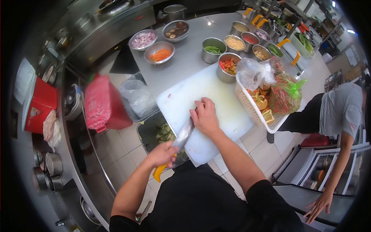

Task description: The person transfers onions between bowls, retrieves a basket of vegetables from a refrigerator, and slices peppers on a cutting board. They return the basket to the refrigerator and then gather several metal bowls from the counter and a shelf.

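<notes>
My left hand (162, 154) is closed round the yellow handle of a knife (184, 135), whose broad blade points up and to the right over the left part of the white cutting board (228, 102). On the board, my right hand (205, 116) has its fingers bent and drawn together beside the blade's tip. Something small and dark shows under those fingertips, too hidden to name. At the board's upper right edge stands a metal pot of cut red and green peppers (228, 67). A white basket (253, 106) with pepper pieces and plastic bags sits to the right.
Metal bowls hold carrot strips (160, 55), chopped onion (143, 39) and mushrooms (177, 31). Several pots of cut vegetables stand behind the board. Below left are a bin with green scraps (164, 133) and a red bin (106, 104). At right, another person (342, 108) reaches over open drawers.
</notes>
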Demonstrator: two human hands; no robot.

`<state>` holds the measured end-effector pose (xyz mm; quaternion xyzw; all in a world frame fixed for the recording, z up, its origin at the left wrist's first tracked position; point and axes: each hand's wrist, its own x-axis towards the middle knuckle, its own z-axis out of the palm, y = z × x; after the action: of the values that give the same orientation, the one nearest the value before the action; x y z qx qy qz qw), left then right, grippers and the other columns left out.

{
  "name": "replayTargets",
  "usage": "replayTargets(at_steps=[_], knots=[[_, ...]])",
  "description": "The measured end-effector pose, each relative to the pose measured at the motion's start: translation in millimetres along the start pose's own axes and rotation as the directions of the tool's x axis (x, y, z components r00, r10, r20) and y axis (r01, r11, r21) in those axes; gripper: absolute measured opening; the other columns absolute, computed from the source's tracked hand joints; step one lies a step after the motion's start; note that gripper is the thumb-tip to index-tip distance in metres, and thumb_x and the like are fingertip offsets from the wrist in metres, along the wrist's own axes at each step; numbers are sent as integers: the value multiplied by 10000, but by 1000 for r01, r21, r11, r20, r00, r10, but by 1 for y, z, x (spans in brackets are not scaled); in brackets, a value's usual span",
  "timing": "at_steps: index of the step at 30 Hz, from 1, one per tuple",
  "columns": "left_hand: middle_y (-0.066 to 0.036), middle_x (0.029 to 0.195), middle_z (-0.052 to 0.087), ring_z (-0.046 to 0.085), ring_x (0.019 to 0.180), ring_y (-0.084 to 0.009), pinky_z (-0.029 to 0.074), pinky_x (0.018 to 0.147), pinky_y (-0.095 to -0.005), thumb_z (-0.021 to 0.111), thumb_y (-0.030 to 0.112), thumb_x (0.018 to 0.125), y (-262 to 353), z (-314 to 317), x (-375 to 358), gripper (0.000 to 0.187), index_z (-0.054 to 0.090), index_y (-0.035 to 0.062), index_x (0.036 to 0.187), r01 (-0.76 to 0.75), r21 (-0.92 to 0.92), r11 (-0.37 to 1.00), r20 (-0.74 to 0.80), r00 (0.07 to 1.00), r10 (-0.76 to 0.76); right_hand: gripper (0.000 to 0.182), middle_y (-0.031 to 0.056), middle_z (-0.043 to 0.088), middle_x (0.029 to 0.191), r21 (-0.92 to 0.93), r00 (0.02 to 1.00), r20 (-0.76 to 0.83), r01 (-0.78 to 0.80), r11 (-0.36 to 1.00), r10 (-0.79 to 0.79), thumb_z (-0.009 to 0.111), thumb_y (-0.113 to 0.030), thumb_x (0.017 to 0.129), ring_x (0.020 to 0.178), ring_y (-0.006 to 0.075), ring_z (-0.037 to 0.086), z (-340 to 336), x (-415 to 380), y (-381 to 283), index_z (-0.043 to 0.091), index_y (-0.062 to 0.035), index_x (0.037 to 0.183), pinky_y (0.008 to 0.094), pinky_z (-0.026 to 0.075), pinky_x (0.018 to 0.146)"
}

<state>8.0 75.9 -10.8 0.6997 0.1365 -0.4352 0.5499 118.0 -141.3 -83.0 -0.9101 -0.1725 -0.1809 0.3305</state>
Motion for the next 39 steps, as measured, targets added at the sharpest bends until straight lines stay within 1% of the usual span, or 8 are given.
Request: replayTargets(at_steps=[6, 12, 16, 19, 25, 30, 34, 39], knots=[[-62, 755, 562, 543, 515, -134, 485, 483, -284, 511, 215, 1017, 7, 36, 8, 233, 548, 12, 1125, -71, -11, 997, 17, 997, 71, 125, 124, 573, 1089, 186, 905, -255, -299, 936, 340, 666, -48, 831, 1033, 297, 536, 10, 13, 7, 649, -39, 955, 379, 483, 879], [-95, 759, 604, 604, 526, -167, 505, 543, -335, 477, 298, 1013, 85, 39, -25, 310, 518, -9, 1033, -243, 154, 958, -53, 966, 253, 99, 139, 583, 999, 214, 894, -384, -156, 964, 230, 663, -32, 808, 971, 334, 547, -45, 86, 2, 656, -48, 906, 410, 457, 890], [-105, 775, 607, 608, 535, -172, 505, 542, -343, 461, 314, 1017, 140, 32, -15, 330, 497, -11, 1060, -317, 62, 946, -38, 947, 320, 139, 149, 660, 917, -160, 891, -454, -51, 986, -27, 677, -181, 882, 869, 313, 621, -92, 172, 33, 708, -51, 921, 405, 501, 804], [-106, 777, 606, 609, 539, -171, 507, 545, -343, 457, 320, 1018, 147, 26, -22, 337, 484, -9, 1085, -274, 131, 953, -58, 957, 283, 313, 192, 713, 970, -187, 895, 78, -420, 888, 439, 660, -311, 927, 923, 327, 664, -120, 213, 58, 730, -20, 1018, 405, 508, 854], [-121, 743, 632, 650, 581, -209, 529, 611, -377, 475, 318, 1008, 73, 7, -33, 353, 507, 2, 1163, -138, 272, 952, -154, 971, 184, 403, 200, 729, 1015, -23, 917, 80, -391, 920, 391, 629, -367, 945, 990, 344, 688, -165, 228, 76, 716, -14, 1121, 411, 516, 888], [-154, 759, 673, 692, 639, -263, 545, 679, -406, 508, 309, 988, 28, 17, -26, 437, 520, 28, 1323, -133, 442, 887, -303, 909, 287, 363, 107, 719, 979, 384, 918, 102, -392, 836, 383, 616, -262, 986, 915, 160, 678, -210, 206, 52, 654, 18, 1215, 293, 527, 813], [-64, 780, 627, 627, 560, -147, 525, 573, -312, 534, 244, 996, 39, 22, -39, 403, 522, 35, 1341, -106, 211, 972, -251, 955, 158, 310, 104, 718, 997, 635, 939, 217, -343, 693, 266, 579, -196, 1012, 871, 128, 673, -262, 143, 31, 603, 31, 1223, 252, 541, 790], [-89, 760, 641, 652, 586, -179, 533, 593, -334, 549, 264, 981, 32, 18, -28, 448, 510, 49, 1372, -97, 190, 977, -197, 971, 135, 181, 97, 729, 925, 84, 827, 430, -436, 896, 363, 631, -139, 938, 845, 180, 698, -305, 81, 55, 685, 2, 1037, 316, 551, 777]])
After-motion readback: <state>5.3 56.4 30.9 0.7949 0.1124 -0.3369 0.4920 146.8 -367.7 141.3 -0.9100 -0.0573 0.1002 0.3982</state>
